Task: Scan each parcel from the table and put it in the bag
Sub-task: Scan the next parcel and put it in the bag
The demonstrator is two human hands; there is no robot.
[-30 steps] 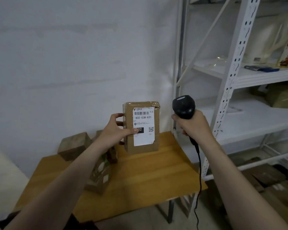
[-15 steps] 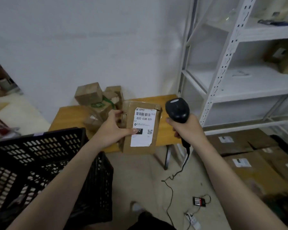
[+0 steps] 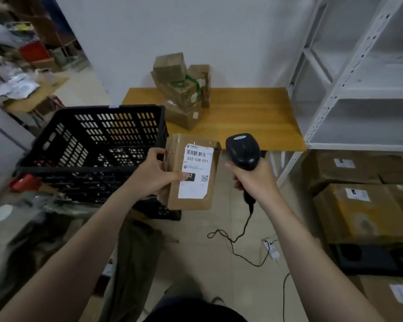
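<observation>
A pale yellow wooden counter [image 3: 254,117] stands against a white wall [image 3: 196,26], with white metal shelving [image 3: 349,94] at its right edge. At the counter's back left corner sits a loose pile of small brown cardboard parcels [image 3: 180,89], some tilted against each other. A black perforated plastic crate [image 3: 96,145] stands just beside the counter's left edge. Large taped cardboard boxes [image 3: 356,210] lie on the beige tiled floor [image 3: 219,275] under and in front of the shelving.

The brown cardboard parcel with a white shipping label [image 3: 189,203] is off the counter, held in the air in front of its near edge, close to the crate's near right corner. Its long axis stands upright, leaning a little. The label faces the person, with the barcode at the top end.

The left hand [image 3: 154,175] grips the parcel by its left side, the thumb pressed across the label and the fingers curled behind. The right hand [image 3: 254,177] is wrapped round the handle of a black handheld barcode scanner [image 3: 242,149]. The scanner's rounded head sits just beside the parcel's upper right edge, and its thin black cable [image 3: 242,231] trails down to the floor.
</observation>
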